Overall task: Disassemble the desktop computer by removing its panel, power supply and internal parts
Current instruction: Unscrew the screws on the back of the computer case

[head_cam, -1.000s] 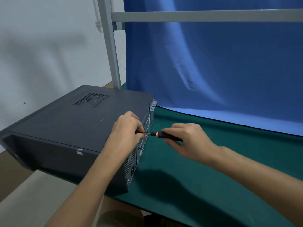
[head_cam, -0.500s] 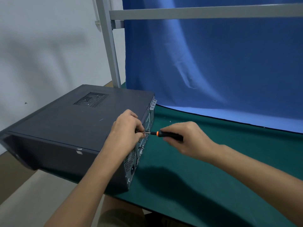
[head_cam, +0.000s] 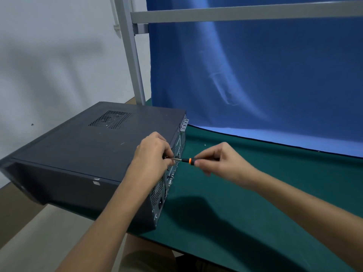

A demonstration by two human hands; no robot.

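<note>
A dark grey desktop computer case [head_cam: 84,152] lies on its side at the left end of the green table [head_cam: 235,222], its rear panel [head_cam: 172,169] facing right and its left part overhanging the table's edge. My right hand [head_cam: 222,161] grips the black and orange handle of a small screwdriver [head_cam: 186,160], held level with its tip at the rear panel's upper edge. My left hand [head_cam: 155,154] rests on the case's top edge, its fingers curled around the screwdriver's metal shaft at the tip. The screw itself is hidden behind those fingers.
A blue cloth backdrop [head_cam: 255,75] hangs behind the table from a grey metal frame [head_cam: 135,61]. A tiny pale speck, perhaps a loose screw [head_cam: 204,144], lies on the green mat near the case. A white wall is on the left.
My right hand has shifted its fingers on the screwdriver handle, as in turning it. The left hand and the case stay where they were.
</note>
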